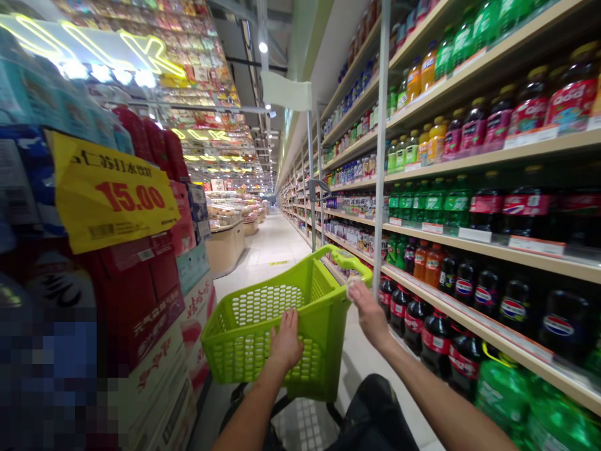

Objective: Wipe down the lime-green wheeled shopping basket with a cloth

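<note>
A lime-green shopping cart (323,338) with a perforated plastic basket stands in front of me, turned sideways in the aisle. My left hand (287,341) is on the near side of its basket, fingers at the rim and thumb against the outer wall. At the right end, just below the green handle (350,260), my right hand (369,313) has its fingers pressed together on a small whitish wipe or cloth (350,289), touching the cart. The fingertips there are partly hidden. No goods are visible inside the basket.
Tall shelves of bottled drinks (469,207) line the right side, close to my right arm. Stacked drink cartons (141,294) with a yellow price sign (115,191) rise on the left. Beyond the cart, a pale tiled aisle (270,235) runs past display bins (228,244).
</note>
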A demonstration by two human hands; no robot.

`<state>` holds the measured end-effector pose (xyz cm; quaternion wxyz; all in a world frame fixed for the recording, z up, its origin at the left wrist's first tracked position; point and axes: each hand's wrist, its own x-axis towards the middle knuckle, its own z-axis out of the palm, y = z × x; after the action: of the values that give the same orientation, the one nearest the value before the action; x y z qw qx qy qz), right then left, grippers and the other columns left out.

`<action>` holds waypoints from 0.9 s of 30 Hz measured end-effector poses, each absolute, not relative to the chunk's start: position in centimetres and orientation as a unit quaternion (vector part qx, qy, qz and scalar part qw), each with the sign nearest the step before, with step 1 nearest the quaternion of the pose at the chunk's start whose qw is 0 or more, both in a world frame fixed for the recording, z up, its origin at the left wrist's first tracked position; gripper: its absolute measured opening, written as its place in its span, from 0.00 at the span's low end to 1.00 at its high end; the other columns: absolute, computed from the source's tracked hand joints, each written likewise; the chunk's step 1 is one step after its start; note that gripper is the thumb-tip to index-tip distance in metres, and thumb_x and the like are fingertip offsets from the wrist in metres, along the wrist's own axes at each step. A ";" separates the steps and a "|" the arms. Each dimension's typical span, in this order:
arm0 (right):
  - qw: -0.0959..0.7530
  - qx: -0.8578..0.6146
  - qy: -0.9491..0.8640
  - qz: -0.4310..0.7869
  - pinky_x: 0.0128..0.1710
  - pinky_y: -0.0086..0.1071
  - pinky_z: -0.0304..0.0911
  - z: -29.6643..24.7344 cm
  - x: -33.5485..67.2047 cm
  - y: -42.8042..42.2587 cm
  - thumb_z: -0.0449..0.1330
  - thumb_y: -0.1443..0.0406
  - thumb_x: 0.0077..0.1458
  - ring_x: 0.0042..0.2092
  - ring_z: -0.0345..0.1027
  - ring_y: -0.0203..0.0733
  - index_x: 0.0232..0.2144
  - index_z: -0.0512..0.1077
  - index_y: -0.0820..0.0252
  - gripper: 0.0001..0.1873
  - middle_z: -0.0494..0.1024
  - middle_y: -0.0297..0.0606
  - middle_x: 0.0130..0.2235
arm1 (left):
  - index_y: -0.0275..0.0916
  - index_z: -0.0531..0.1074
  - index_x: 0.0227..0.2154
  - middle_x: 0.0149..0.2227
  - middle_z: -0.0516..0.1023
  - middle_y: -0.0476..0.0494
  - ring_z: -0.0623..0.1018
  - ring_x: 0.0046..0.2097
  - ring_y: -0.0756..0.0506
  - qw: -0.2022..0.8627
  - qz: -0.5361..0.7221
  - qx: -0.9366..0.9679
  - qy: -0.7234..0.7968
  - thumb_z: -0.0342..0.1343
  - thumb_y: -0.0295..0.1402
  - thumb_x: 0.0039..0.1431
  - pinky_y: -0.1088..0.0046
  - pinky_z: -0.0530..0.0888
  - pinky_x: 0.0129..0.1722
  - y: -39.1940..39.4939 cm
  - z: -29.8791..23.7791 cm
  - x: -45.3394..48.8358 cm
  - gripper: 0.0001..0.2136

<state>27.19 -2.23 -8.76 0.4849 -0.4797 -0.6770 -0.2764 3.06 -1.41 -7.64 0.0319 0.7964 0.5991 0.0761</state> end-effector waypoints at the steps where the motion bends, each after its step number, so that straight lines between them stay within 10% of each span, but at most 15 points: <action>1: 0.461 -0.448 -0.716 -0.273 0.52 0.39 0.61 -10.0 26.3 -2.5 0.43 0.76 0.54 0.56 0.57 0.42 0.48 0.68 0.56 0.24 0.69 0.38 0.52 | 0.37 0.39 0.60 0.64 0.34 0.46 0.40 0.64 0.43 0.032 0.075 0.796 0.599 0.47 0.28 0.46 0.50 0.50 0.58 -1.4 -7.7 3.0 0.37; 17: 0.337 -0.327 -0.833 -0.292 0.50 0.35 0.63 -13.7 23.3 -2.2 0.47 0.75 0.55 0.56 0.56 0.39 0.50 0.65 0.58 0.22 0.71 0.39 0.49 | 0.33 0.43 0.60 0.64 0.40 0.41 0.44 0.63 0.41 0.010 0.107 0.775 0.623 0.46 0.27 0.46 0.50 0.49 0.58 -0.8 -9.0 0.8 0.35; 27: 0.409 -0.380 -0.813 -0.167 0.54 0.42 0.58 -11.2 19.9 -0.8 0.47 0.75 0.54 0.58 0.53 0.42 0.51 0.65 0.54 0.24 0.67 0.39 0.54 | 0.34 0.51 0.58 0.63 0.46 0.39 0.46 0.63 0.40 0.093 0.241 0.763 0.593 0.49 0.24 0.43 0.49 0.44 0.59 -0.9 -10.4 -0.7 0.34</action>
<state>19.89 -0.84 -11.23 0.4093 -0.3798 -0.8125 -0.1674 -0.68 -0.95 -10.45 0.0931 0.7628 0.5925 0.2415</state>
